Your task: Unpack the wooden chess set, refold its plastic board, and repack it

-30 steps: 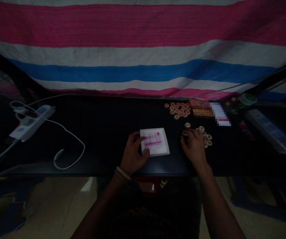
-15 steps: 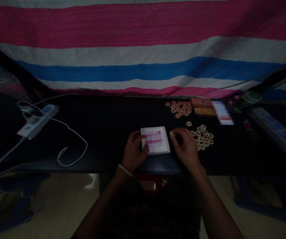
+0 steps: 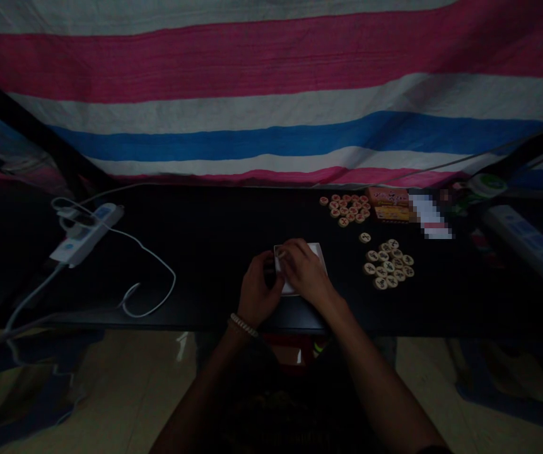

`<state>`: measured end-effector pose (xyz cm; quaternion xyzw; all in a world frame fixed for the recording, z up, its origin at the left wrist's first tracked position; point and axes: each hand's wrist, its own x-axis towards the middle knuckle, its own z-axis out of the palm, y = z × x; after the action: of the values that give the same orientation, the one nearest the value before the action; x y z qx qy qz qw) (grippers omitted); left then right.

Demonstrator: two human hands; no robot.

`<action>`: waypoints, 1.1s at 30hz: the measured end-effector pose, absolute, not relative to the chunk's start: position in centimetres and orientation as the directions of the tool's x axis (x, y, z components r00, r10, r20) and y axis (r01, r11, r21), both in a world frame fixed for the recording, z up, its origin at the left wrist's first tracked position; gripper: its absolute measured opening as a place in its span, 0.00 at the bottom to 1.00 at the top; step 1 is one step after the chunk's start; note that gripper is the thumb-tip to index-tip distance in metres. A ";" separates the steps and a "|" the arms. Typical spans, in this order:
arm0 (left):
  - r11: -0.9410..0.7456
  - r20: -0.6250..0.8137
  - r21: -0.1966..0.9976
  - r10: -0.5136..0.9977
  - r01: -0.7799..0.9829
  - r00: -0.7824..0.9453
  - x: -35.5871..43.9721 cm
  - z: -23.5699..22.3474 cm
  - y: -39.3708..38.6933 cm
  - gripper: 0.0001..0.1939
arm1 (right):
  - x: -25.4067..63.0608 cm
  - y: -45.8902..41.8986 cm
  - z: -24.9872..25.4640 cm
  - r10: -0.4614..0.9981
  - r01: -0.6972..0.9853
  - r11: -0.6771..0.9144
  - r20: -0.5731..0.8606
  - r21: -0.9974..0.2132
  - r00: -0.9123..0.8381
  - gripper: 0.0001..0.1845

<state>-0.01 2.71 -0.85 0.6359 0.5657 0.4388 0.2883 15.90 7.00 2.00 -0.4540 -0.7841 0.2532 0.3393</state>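
Right hand [image 3: 305,271] moved over tray [image 3: 317,253] | pinching disc [image 3: 281,253] | left hand [image 3: 258,287] spread at edge

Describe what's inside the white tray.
Inside the white tray, bare white shows toward the right; the right hand, pinching a round piece, hides much of the middle, so anything beneath cannot be seen.

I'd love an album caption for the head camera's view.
Right hand holds a round piece over a white tray, left hand at its edge, more pieces lying on the dark table.
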 end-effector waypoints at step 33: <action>-0.174 0.214 0.859 0.976 0.481 -0.029 0.0 -0.6 2.8 0.19 | 17.3 7.3 1.7 0.901 0.691 0.431 0.228 -0.580 -0.370 0.09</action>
<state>-0.01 2.81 -0.61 0.6343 0.5743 0.4297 0.2883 17.33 7.35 1.66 -0.4952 -0.8036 0.1985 0.2640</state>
